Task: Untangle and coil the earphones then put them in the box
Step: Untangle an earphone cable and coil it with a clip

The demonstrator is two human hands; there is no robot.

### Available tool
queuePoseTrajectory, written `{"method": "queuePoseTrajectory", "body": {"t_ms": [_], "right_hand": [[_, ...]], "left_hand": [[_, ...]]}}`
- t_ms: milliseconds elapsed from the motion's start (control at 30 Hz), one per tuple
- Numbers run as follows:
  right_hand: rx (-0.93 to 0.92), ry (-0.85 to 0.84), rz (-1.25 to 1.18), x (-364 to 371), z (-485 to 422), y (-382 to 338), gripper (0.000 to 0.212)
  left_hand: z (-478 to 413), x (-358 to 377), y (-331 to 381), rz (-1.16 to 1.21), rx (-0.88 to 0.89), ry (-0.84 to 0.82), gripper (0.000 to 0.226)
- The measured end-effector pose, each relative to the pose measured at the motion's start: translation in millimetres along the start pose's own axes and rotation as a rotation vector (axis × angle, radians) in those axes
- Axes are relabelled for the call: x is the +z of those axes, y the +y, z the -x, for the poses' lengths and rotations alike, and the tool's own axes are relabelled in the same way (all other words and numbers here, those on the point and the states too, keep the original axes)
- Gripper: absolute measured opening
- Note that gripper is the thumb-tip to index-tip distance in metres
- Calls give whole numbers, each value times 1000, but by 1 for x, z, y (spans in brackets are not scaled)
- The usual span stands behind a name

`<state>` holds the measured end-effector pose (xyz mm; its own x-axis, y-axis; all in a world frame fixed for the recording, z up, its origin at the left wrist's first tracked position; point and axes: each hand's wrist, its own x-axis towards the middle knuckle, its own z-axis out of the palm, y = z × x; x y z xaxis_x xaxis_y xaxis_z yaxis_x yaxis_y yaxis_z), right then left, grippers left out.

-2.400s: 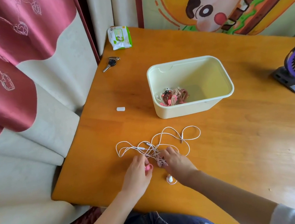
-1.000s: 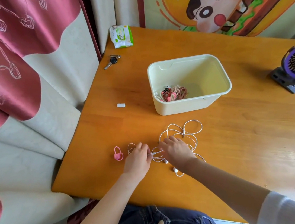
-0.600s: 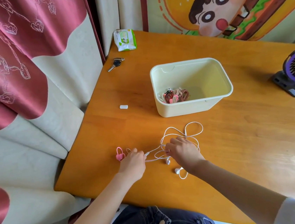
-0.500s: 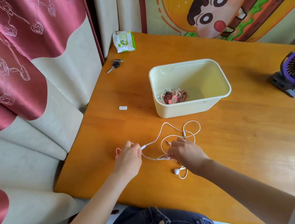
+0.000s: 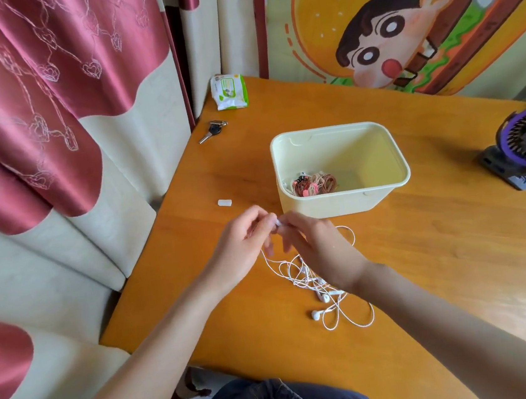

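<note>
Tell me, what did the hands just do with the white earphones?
The left hand and right hand rose from the table and now pinch one end of the white earphones together; the cord trails down to the tangle. The box, keys and wipes pack stayed put.

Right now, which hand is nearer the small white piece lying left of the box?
Left. The left hand is just in front of the small white piece; the right hand is farther right, before the box.

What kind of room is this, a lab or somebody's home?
Probably a home, perhaps a child's room: a wooden table stands beside red heart-patterned curtains and a big cartoon picture, with keys and a pack of wipes lying on it.
</note>
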<state>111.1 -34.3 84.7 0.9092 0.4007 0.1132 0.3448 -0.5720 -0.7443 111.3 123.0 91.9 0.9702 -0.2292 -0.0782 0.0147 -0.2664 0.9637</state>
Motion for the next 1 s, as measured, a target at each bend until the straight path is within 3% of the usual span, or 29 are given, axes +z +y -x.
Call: {"method": "queuePoseTrajectory", "body": {"t_ms": [67, 267, 500, 600, 733, 800, 900, 1000], "right_hand": [[99, -2, -182, -2, -1, -2, 19], [228, 266, -337, -24, -9, -1, 25], [230, 586, -710, -53, -26, -19, 26], [288, 501, -600, -40, -22, -12, 28], [309, 129, -363, -7, -7, -2, 26], [316, 24, -314, 5, -4, -2, 22], [353, 18, -309, 13, -4, -4, 24], [368, 6, -248, 8, -6, -3, 32]], "left_hand": [[3, -6, 0, 61, -61, 14, 24], [12, -19, -30, 152, -215, -1, 27], [21, -6, -64, -35, -314, -16, 26], [16, -1, -50, 78, -271, 28, 22], [4, 4, -21, 59, -115, 40, 21], [1, 7, -10, -19, -43, 46, 23], [1, 9, -4, -146, 19, 48, 23], [3, 8, -8, -103, -34, 9, 21]]}}
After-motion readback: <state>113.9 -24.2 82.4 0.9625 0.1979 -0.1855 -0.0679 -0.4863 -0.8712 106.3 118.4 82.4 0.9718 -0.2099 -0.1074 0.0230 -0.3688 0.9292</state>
